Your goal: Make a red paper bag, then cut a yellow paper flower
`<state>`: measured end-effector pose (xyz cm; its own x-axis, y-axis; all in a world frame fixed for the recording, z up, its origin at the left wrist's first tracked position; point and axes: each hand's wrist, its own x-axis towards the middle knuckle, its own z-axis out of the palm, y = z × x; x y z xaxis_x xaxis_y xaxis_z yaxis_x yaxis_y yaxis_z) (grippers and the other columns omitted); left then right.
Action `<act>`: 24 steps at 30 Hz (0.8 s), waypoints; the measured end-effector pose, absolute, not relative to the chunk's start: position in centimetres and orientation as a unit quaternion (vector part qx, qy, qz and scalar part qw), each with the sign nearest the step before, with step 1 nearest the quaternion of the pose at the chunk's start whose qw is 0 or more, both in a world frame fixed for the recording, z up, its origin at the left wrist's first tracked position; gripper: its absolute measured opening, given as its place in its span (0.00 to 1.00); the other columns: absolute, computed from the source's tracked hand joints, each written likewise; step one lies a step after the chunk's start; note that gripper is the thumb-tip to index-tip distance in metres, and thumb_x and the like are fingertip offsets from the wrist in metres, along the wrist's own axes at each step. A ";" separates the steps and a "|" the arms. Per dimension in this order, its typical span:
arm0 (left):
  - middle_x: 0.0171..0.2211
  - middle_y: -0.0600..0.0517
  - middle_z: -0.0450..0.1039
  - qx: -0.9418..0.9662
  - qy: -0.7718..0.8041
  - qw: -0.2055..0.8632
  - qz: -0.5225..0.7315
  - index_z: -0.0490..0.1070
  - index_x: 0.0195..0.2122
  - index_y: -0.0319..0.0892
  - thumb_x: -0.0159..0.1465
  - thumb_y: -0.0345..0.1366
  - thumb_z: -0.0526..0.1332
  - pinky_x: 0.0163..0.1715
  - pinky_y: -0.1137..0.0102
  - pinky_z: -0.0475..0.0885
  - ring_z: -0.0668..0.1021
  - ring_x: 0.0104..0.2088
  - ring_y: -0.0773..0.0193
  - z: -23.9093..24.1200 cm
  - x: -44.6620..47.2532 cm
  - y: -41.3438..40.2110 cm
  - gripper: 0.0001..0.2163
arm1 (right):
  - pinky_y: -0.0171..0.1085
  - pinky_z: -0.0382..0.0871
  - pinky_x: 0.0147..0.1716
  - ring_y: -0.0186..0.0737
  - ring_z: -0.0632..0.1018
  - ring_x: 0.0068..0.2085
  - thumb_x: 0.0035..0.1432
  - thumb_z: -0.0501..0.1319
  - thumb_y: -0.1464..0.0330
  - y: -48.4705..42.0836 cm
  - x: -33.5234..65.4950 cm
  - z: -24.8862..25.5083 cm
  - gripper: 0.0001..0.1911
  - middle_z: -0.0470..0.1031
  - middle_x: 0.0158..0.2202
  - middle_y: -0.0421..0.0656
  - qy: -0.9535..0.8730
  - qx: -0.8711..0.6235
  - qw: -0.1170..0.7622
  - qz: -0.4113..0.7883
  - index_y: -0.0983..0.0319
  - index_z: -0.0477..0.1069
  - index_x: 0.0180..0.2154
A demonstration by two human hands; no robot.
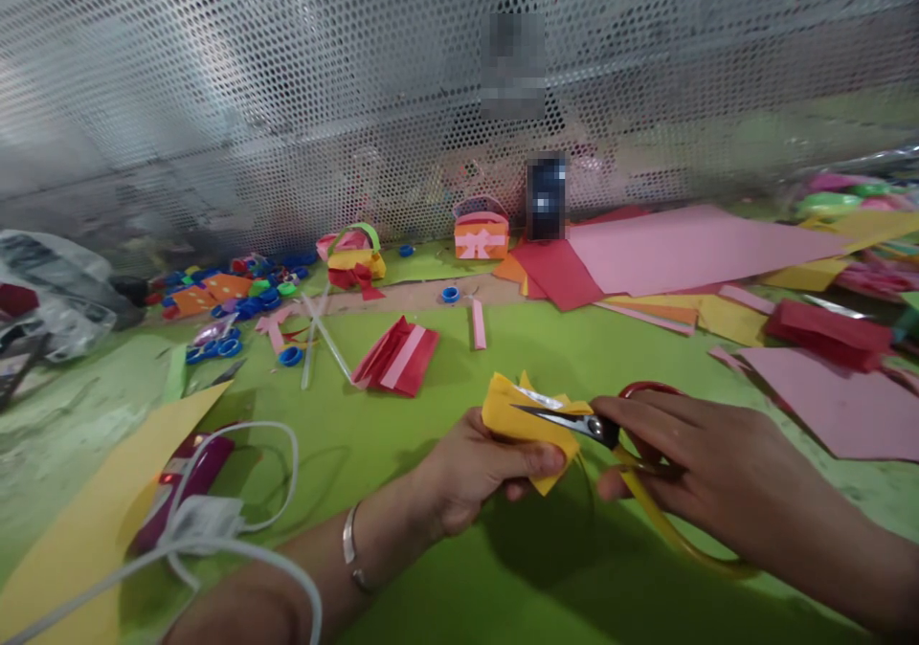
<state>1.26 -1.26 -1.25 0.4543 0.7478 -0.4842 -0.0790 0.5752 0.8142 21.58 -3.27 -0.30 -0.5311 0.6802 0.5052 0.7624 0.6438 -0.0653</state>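
Observation:
My left hand point(474, 478) pinches a folded piece of yellow paper point(513, 411) between thumb and fingers, above the green table. Scissors point(638, 463) with yellow and red handles are in my right hand point(718, 463), its fingers wrapped round the loops. The blades lie across the upper part of the yellow paper; whether they are cutting into it I cannot tell. Beyond my hands rests a small folded red paper piece point(413, 358) with a pink strip on it. A narrow pink paper strip point(479, 323) lies to its right.
A tiny orange paper bag point(481, 235) and a yellow one point(355, 264) stand near the perforated metal panel point(402, 80). A phone point(547, 195) leans there. Coloured sheets point(689, 243) are piled right. At left are a purple device point(190, 482), a white cable point(294, 454) and blue rings point(230, 346).

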 end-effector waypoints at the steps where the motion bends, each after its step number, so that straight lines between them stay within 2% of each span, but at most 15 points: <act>1: 0.21 0.54 0.71 0.376 0.447 0.767 0.268 0.74 0.25 0.35 0.39 0.38 0.74 0.13 0.80 0.57 0.69 0.18 0.76 -1.2 1.2 -1.2 0.15 | 0.35 0.69 0.18 0.40 0.80 0.25 0.66 0.38 0.54 -3.3 21.7 -0.3 0.28 0.80 0.29 0.46 -0.872 -0.411 0.250 -0.091 0.64 0.69 0.39; 8: 0.20 0.55 0.70 0.398 0.432 0.768 0.254 0.74 0.25 0.35 0.41 0.36 0.73 0.13 0.80 0.56 0.68 0.18 0.76 -1.6 1.0 -1.1 0.13 | 0.37 0.68 0.18 0.42 0.80 0.25 0.65 0.39 0.52 -3.2 22.0 -0.3 0.27 0.78 0.27 0.45 -0.879 -0.407 0.230 -0.096 0.62 0.67 0.39; 13: 0.20 0.55 0.71 0.423 0.426 0.765 0.234 0.74 0.28 0.35 0.43 0.36 0.72 0.14 0.79 0.57 0.68 0.18 0.76 -2.1 1.0 -1.1 0.13 | 0.37 0.67 0.18 0.41 0.79 0.25 0.66 0.41 0.55 -3.3 21.9 -0.7 0.23 0.78 0.28 0.44 -0.883 -0.394 0.236 -0.096 0.62 0.67 0.40; 19: 0.20 0.55 0.69 0.463 0.456 0.728 0.219 0.73 0.25 0.35 0.44 0.36 0.70 0.15 0.78 0.58 0.67 0.18 0.75 -2.0 0.9 -0.9 0.11 | 0.37 0.63 0.15 0.42 0.78 0.23 0.66 0.37 0.56 -3.1 22.7 -0.8 0.27 0.78 0.27 0.45 -0.882 -0.405 0.209 -0.117 0.61 0.70 0.36; 21: 0.21 0.55 0.70 0.470 0.465 0.720 0.212 0.73 0.24 0.36 0.45 0.36 0.70 0.16 0.77 0.58 0.67 0.18 0.75 -1.9 0.8 -0.8 0.11 | 0.36 0.62 0.15 0.41 0.77 0.21 0.66 0.38 0.54 -3.0 23.0 -0.7 0.28 0.77 0.25 0.45 -0.868 -0.440 0.212 -0.091 0.61 0.72 0.35; 24: 0.20 0.55 0.69 0.467 0.478 0.716 0.201 0.73 0.25 0.36 0.46 0.39 0.69 0.14 0.77 0.55 0.64 0.16 0.77 -2.0 0.8 -0.8 0.12 | 0.33 0.62 0.15 0.38 0.74 0.18 0.62 0.48 0.52 -2.9 23.1 -0.4 0.23 0.74 0.20 0.41 -0.810 -0.541 0.223 0.042 0.60 0.73 0.33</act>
<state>0.79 -0.76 -2.03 0.4622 0.7340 -0.4977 0.1584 0.4839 0.8607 23.06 -2.90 -0.36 -0.3159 0.8948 0.3154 0.8570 0.4118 -0.3099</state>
